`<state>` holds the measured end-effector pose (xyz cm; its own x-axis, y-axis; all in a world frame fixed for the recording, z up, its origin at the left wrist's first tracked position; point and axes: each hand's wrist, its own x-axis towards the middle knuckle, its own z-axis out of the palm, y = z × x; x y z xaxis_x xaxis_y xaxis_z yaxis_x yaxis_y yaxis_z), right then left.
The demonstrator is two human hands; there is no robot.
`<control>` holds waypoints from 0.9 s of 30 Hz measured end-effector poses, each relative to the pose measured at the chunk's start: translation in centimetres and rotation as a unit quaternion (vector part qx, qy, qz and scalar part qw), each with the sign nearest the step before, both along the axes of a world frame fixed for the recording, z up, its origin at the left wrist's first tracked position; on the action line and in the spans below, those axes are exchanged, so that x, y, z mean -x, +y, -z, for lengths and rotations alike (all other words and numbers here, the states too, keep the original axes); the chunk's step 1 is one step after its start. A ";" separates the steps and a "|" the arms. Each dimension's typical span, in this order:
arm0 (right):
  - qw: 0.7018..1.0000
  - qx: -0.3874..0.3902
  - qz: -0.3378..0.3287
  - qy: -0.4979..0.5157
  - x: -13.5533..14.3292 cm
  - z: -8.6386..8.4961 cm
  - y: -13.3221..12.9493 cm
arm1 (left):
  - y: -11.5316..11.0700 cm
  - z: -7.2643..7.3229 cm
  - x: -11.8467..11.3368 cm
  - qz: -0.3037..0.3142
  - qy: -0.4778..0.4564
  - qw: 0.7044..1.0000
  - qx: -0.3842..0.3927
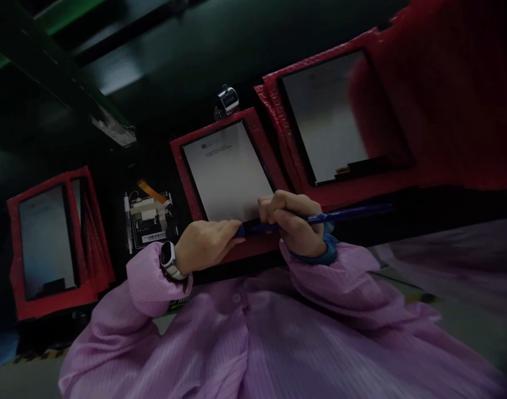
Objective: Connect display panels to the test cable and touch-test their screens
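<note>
A long blue pen-like tool (353, 213) lies across my right hand (297, 219), whose fingers are wrapped round it. Its left end reaches my left hand (207, 244), where the thumb and fingers pinch the blue tip. Both hands are over the near edge of a flat screen panel (228, 172), which rests on a red bubble-wrap sheet (266, 149). The panel's face is pale, with small dark print near its top left. My hands hide part of its lower edge.
Right of the middle panel lies another panel (328, 116) on red wrap. A stack of red-wrapped panels (47, 244) is at the left. Between them are a circuit board (151, 219) and a white pen (128, 221). A metal tally counter (228, 101) stands behind the middle panel.
</note>
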<state>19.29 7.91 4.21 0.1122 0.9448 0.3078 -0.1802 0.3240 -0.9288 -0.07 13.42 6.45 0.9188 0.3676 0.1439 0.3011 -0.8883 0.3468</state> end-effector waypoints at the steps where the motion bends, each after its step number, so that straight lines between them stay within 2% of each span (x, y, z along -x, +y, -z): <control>1: 1.000 -0.016 0.004 0.003 0.1 0.1 0.0 | 0.0 0.0 0.0 0.002 -0.006 1.000 0.002; 6: 0.998 -0.051 0.014 0.023 0.1 0.4 0.0 | 0.0 0.0 -0.2 0.014 -0.039 0.999 -0.005; 9: 0.999 -0.027 -0.036 -0.013 0.0 0.3 0.0 | 0.0 0.0 -0.3 0.023 -0.053 0.998 -0.010; 13: 0.986 -0.025 -0.120 -0.113 0.0 -0.2 0.3 | -0.2 0.0 -0.4 0.033 -0.075 0.997 -0.012; 18: 0.958 -0.071 -0.157 -0.231 0.3 -0.8 0.9 | -0.2 0.4 0.1 0.053 -0.059 0.997 -0.006; 23: 0.940 -0.098 -0.184 -0.271 0.5 -1.0 1.0 | -0.2 0.7 0.7 0.061 -0.021 0.998 0.007; 27: 0.924 -0.113 -0.224 -0.289 1.1 -2.1 0.8 | -0.9 0.3 1.0 0.086 -0.075 0.991 0.070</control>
<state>18.16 8.74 6.28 -0.5191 0.7614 0.3883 0.1624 0.5339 -0.8298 -1.05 12.48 6.15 0.9419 0.2333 0.2418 0.0851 -0.8617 0.5002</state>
